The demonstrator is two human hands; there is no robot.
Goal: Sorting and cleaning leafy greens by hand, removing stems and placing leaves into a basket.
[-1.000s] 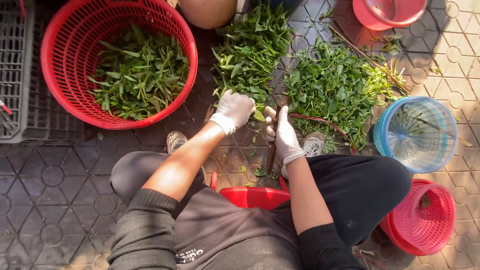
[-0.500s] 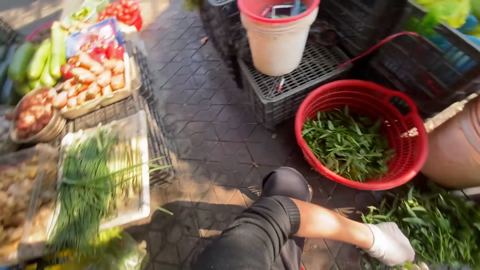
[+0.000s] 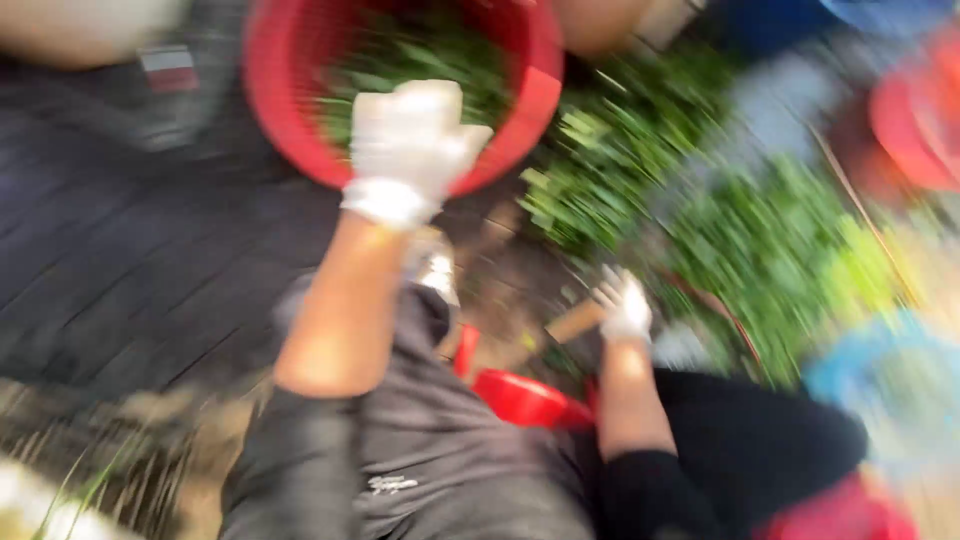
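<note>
Over round red plastic basket (image 3: 520,110) of green leaves at 12 o'clock, white-gloved left hand (image 3: 412,150) hovers, fingers too blurred to tell. Right hand (image 3: 624,305) grips a wooden handle (image 3: 572,322). Depositing step; next, more greens (image 3: 760,250) at 2 o'clock.

One label shows — a small rectangular tag (image 3: 168,68), white above and red below, at about ten o'clock, just left of the red basket (image 3: 275,120); badly blurred.
</note>
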